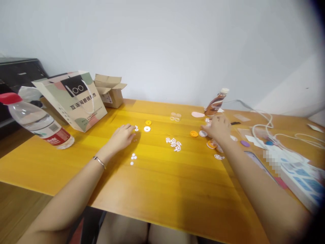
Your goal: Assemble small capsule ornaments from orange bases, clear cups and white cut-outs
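Observation:
My left hand [122, 137] rests low over the table, thumb and fingers apart. Its fingertips are beside some small white pieces [136, 128]; whether they touch is unclear. My right hand [218, 128] reaches to the far right, fingers closed at a small clear plastic piece [208, 120]. Around that hand lie an orange ring-like disc [194, 134], a clear round piece [202, 133] and more orange and clear discs [211, 144], partly hidden by the wrist. Between the hands lie several white perforated cutouts [173, 143], a yellow disc [148, 122] and a white disc [147, 129].
Small white dots [133, 157] lie near my left wrist; thin rings [175, 117] lie farther back. A coffee bottle [215, 103], white cables [269, 123], a phone [256, 162] and a purple disc [245, 143] are right. A water bottle [38, 123], paper bag [76, 101] and cardboard box [111, 91] stand left.

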Available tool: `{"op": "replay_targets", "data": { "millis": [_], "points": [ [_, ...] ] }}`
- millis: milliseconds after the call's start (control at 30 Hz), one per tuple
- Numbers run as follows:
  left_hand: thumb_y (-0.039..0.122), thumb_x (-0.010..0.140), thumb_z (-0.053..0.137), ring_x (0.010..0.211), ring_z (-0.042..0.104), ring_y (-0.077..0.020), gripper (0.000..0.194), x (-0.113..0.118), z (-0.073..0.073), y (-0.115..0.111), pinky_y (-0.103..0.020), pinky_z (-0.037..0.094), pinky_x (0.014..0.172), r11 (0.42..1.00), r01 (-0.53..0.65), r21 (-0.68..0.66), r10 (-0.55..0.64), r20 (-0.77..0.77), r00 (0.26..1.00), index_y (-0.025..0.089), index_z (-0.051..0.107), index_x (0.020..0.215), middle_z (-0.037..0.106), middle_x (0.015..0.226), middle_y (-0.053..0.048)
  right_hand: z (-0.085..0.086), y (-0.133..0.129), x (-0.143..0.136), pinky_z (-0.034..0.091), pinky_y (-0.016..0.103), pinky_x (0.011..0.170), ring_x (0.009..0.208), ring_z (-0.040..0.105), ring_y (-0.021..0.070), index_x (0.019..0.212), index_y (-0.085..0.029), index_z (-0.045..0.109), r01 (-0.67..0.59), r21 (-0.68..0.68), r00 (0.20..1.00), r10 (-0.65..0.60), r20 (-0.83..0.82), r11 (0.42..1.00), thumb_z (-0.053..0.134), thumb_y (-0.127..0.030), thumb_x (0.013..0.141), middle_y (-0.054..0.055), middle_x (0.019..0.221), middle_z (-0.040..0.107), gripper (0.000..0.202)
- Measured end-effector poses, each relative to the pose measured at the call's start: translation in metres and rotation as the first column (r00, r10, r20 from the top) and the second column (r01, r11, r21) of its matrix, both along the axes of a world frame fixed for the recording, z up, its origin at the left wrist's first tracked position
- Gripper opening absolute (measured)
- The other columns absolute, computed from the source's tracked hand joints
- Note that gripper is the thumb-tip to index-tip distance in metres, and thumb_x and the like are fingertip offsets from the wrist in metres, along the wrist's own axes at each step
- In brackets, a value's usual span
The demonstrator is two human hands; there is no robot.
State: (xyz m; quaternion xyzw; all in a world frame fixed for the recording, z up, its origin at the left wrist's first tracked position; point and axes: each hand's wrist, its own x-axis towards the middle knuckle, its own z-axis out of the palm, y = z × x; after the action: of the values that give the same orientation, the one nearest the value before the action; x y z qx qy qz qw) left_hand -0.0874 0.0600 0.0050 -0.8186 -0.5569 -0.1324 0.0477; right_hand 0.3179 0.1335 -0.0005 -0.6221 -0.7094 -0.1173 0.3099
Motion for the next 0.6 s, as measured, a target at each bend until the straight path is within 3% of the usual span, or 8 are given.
{"op": "replay_targets", "data": {
  "millis": [33,100,200,300,400,600],
  "points": [
    [0.025,0.085,0.041,0.094,0.053,-0.0239,0.030,0.000,-0.004,0.004,-0.036,0.042,0.085,1.000,-0.011,0.016,0.011,0.014,1.000,0.017,0.052,0.111,0.057,0.100,-0.009,0.000,-0.005,-0.009,0.029,0.051,0.084,0.104,0.041,0.0365,0.091,-0.011,0.054,0.053,0.021,0.999,-0.053,-0.011,0.998,0.057,-0.035,0.071,0.023,0.101,0.051,0.031],
    [0.023,0.085,0.041,0.093,0.053,-0.0237,0.028,0.001,-0.013,0.011,-0.036,0.042,0.084,0.999,-0.014,0.032,0.011,0.070,0.998,0.017,0.054,0.109,0.057,0.100,-0.010,-0.002,-0.021,-0.032,0.034,0.046,0.087,0.104,0.044,0.0319,0.094,-0.014,0.054,0.005,0.041,1.000,-0.005,-0.001,0.999,0.056,-0.033,0.073,0.018,0.104,0.053,0.028],
    [0.022,0.085,0.040,0.092,0.053,-0.0224,0.025,0.003,-0.022,0.019,-0.035,0.042,0.084,0.999,0.004,0.033,-0.009,0.151,0.988,0.017,0.057,0.103,0.057,0.098,-0.010,-0.006,-0.055,-0.069,0.037,0.045,0.090,0.107,0.047,0.0285,0.094,-0.018,0.054,-0.219,0.128,0.973,0.225,-0.040,0.967,0.055,-0.031,0.076,0.014,0.109,0.052,0.022],
    [0.020,0.085,0.039,0.089,0.054,-0.0209,0.021,0.005,-0.028,0.025,-0.033,0.043,0.081,0.999,0.007,0.033,-0.013,0.184,0.983,0.016,0.057,0.095,0.058,0.092,-0.009,-0.013,-0.088,-0.095,0.037,0.044,0.094,0.111,0.046,0.0266,0.092,-0.019,0.055,-0.378,0.092,0.919,0.385,-0.081,0.921,0.054,-0.029,0.078,0.013,0.112,0.053,0.017],
    [0.015,0.083,0.041,0.084,0.054,-0.0199,0.015,0.005,-0.029,0.028,-0.031,0.044,0.077,0.999,0.014,0.038,-0.021,0.215,0.976,0.016,0.056,0.086,0.058,0.087,-0.007,-0.021,-0.107,-0.103,0.036,0.044,0.096,0.113,0.046,0.0249,0.093,-0.021,0.055,-0.468,0.046,0.874,0.470,-0.125,0.882,0.052,-0.024,0.080,0.011,0.113,0.054,0.014],
    [0.012,0.081,0.041,0.082,0.052,-0.0186,0.012,0.018,-0.023,0.018,-0.030,0.043,0.076,0.996,0.056,0.071,-0.073,0.268,0.961,0.016,0.052,0.078,0.054,0.084,-0.007,-0.026,-0.113,-0.101,0.043,0.041,0.090,0.105,0.054,0.0211,0.097,-0.022,0.054,-0.561,0.015,0.803,0.549,-0.234,0.828,0.049,-0.020,0.082,0.009,0.107,0.058,0.016]
  ]
}}
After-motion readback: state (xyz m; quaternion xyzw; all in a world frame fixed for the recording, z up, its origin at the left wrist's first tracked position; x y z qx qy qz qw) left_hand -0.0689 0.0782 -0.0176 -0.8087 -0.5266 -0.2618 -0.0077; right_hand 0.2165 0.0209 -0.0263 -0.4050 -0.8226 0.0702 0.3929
